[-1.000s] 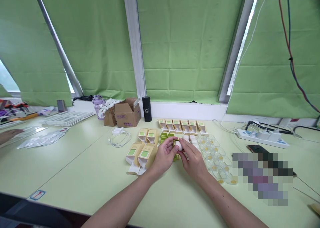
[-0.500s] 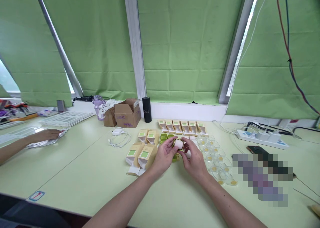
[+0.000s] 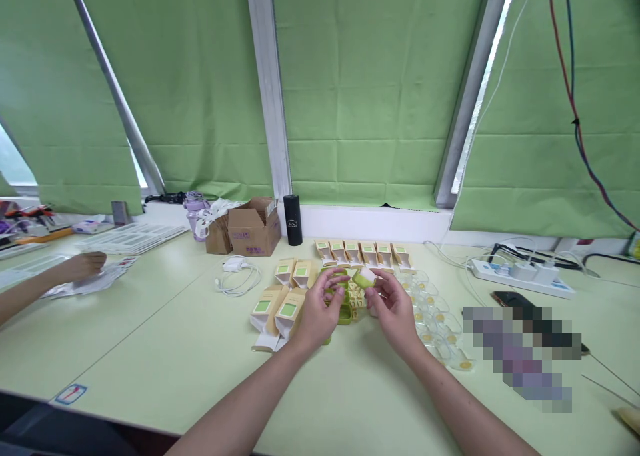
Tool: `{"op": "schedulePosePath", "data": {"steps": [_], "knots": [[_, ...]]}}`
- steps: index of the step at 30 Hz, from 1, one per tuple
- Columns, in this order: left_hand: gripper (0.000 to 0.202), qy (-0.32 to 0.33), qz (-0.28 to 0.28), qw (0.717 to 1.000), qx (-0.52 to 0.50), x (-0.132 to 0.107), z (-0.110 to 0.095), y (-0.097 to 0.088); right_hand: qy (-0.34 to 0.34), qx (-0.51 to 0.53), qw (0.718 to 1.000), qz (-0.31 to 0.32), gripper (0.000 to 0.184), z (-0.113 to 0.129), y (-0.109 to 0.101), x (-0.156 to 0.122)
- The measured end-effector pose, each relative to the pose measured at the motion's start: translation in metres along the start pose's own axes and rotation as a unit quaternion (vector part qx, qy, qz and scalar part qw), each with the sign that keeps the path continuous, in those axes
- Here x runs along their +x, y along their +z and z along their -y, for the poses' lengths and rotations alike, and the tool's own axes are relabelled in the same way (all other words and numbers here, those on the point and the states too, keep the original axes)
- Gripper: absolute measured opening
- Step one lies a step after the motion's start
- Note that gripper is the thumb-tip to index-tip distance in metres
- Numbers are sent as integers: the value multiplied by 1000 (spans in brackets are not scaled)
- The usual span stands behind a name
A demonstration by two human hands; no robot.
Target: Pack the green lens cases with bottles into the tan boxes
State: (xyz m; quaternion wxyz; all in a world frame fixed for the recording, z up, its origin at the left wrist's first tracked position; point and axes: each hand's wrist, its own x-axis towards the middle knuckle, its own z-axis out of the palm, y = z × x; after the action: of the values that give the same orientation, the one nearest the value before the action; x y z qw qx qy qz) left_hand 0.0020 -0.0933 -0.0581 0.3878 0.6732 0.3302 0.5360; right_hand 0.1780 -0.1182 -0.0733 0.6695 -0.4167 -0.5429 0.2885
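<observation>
Between the fingertips of my right hand (image 3: 393, 307) is a small green box with a white insert (image 3: 364, 279), held tilted above the table. My left hand (image 3: 320, 313) is open just to its left, fingers curved and apart, apparently holding nothing. Beneath and behind the left fingers lie several green open cases (image 3: 345, 315), partly hidden by that hand. Small yellow pieces (image 3: 356, 297) show between my hands. Right of my right hand, clear plastic pieces with yellow discs (image 3: 441, 317) lie in rows.
Tan cartons with green labels (image 3: 270, 304) stand left of my hands, with a row of similar cartons (image 3: 369, 253) behind. Further back are a cardboard box (image 3: 255, 233) and a black bottle (image 3: 293, 220). A white power strip (image 3: 523, 279) lies right. Another person's hand (image 3: 85, 267) is at far left.
My left hand has come off the green box and moved slightly left. The box has tilted and shifted up and right in my right hand. The other person's hand has moved left.
</observation>
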Motion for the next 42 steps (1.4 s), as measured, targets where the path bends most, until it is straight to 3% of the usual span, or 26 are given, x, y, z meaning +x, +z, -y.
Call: {"op": "schedulePosePath", "data": {"steps": [4,9,15,20,26,32,36,39,42], "knots": [[41,103,-2,985,141,-3,-3,-2,42,61,997,-2,54,2,2,1],[50,205,32,939,275,-5,-6,-3,83,95,992,6,55,3,2,2],[56,252,26,907,336,-3,-1,-2,130,103,986,13,65,8,7,2],[49,270,22,896,351,-2,0,-6,121,53,991,19,65,8,9,1],[49,238,33,917,317,0,2,-8,104,28,994,20,67,6,7,1],[50,128,24,966,223,3,1,-7,109,9,993,33,71,9,2,3],[43,52,-9,990,132,7,4,-7,60,-99,991,63,53,20,-20,7],[43,17,-52,997,62,12,6,-8,-13,-256,965,54,34,33,-52,7],[45,-10,-85,995,47,17,9,-10,-101,-412,904,51,22,46,-87,-1]]}}
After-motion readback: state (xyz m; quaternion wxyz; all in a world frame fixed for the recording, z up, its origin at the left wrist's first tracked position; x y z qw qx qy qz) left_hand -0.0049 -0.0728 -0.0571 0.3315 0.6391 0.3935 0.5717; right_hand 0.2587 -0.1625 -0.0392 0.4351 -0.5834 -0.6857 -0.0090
